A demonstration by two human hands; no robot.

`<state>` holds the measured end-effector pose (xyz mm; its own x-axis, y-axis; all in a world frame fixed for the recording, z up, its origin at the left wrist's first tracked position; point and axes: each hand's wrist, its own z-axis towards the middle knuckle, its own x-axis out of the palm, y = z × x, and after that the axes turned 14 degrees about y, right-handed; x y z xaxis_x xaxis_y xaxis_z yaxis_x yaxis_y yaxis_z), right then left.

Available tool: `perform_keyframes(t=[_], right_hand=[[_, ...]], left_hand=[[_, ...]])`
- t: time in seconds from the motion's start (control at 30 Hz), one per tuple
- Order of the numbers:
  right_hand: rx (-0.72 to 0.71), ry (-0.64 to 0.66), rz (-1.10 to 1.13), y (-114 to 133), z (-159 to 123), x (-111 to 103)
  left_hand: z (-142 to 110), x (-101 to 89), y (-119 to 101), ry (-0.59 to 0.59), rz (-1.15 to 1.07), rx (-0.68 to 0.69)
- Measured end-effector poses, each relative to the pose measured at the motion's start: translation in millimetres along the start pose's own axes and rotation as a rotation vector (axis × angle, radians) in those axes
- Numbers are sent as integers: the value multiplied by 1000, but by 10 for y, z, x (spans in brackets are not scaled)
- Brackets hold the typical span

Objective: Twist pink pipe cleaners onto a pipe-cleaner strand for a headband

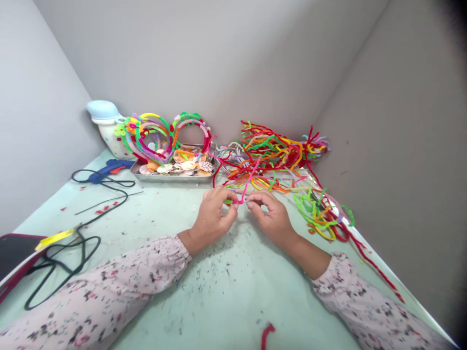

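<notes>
Over the middle of the table, my left hand [216, 212] pinches a pink pipe cleaner [251, 180] near its bent lower end. The long part of it rises up and to the right, and a bit of green fuzzy stem shows between the fingers. Just to the right, my right hand [273, 216] is closed in a pinch with thumb and forefinger beside the bend. A thin greyish end seems to show at its fingertips, too small to make out.
Behind my hands, a metal tray [171, 178] holds seashells [188, 166] and pipe-cleaner headbands [149, 141]. A heap of coloured pipe cleaners [272, 150] lies at back right. A blue glue gun [109, 169], its black cord [85, 243] and a white bottle [109, 131] stand left.
</notes>
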<state>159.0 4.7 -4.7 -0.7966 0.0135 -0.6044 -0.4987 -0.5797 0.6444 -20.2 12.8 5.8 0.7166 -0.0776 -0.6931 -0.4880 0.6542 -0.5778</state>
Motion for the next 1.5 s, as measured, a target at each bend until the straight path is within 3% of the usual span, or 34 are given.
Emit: perform_keyframes(t=[0.3, 0.67, 1.5], right_hand=[[-34, -29, 64, -18, -25, 43], [-135, 5, -13, -17, -9, 32], [-96, 0, -50, -36, -20, 37]], left_hand=[[-1, 12, 6, -2, 9, 0], [-12, 18, 8, 38, 14, 21], [-15, 15, 18, 61, 24, 45]])
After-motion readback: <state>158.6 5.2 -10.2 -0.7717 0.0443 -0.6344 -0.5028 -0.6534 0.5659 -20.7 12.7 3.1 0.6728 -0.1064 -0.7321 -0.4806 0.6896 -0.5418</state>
